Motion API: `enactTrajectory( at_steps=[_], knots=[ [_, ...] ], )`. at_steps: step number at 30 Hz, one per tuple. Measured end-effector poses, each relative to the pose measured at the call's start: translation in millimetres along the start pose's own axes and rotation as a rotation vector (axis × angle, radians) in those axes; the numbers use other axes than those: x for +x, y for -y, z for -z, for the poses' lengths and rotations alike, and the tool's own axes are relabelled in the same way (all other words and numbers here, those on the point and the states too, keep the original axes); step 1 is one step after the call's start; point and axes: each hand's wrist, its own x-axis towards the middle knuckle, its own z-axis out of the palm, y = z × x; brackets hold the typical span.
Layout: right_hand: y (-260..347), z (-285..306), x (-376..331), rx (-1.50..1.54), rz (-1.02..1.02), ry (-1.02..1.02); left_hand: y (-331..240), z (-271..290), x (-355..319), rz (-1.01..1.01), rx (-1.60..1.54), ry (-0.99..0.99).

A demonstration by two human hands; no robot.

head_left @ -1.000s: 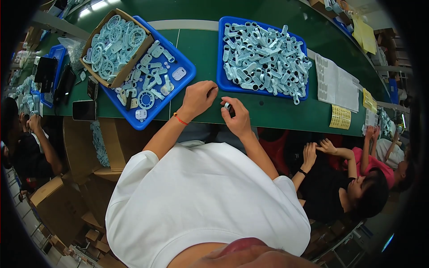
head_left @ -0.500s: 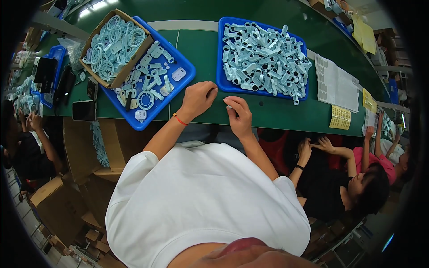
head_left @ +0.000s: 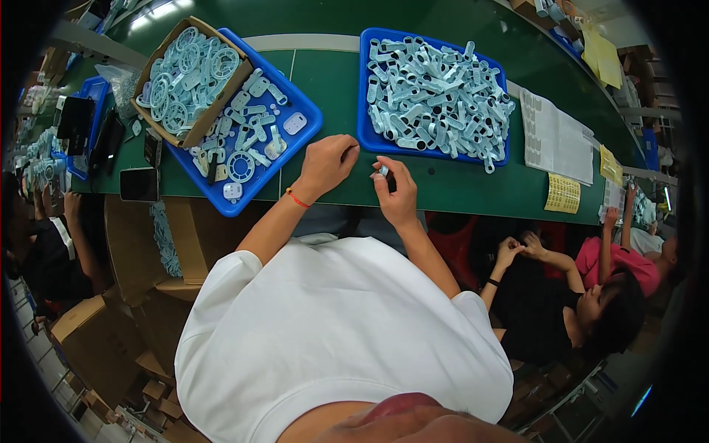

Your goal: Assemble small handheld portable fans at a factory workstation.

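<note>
My right hand [head_left: 398,193] pinches a small pale piece with a dark spot [head_left: 383,170] between thumb and fingers, just above the green table's near edge. Beside it, my left hand [head_left: 329,160] is closed with its fingers curled in; whatever it holds, if anything, is hidden. The two hands are a little apart. Beyond my right hand stands a blue tray [head_left: 364,88] heaped with light-blue elongated plastic parts [head_left: 436,96], many with dark ends. Left of my left hand is another blue tray [head_left: 267,168] with loose light-blue parts and a ring-shaped one [head_left: 241,167].
A cardboard box [head_left: 220,105] of light-blue rings rests on the left tray. White sheets [head_left: 554,136] and a yellow label sheet [head_left: 563,193] lie at the right. A dark phone-like device [head_left: 139,184] sits far left. Co-workers sit on both sides; open cartons [head_left: 188,236] stand below left.
My right hand has tilted and its fingers have shifted, so the small piece shows more clearly. My left hand has hardly moved. The co-worker at right has drawn both hands together.
</note>
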Motion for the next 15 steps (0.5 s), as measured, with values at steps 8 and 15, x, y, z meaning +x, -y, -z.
enactTrajectory(
  at_steps=[8, 15],
  knots=[
    [0.6, -0.3, 0.3, -0.026, -0.003, 0.012, -0.8, 0.0, 0.2, 0.000, 0.001, -0.006],
    [2.1, -0.3, 1.2, -0.057, 0.022, 0.020, -2.0, 0.1, 0.8, -0.004, -0.004, -0.010]
  ],
)
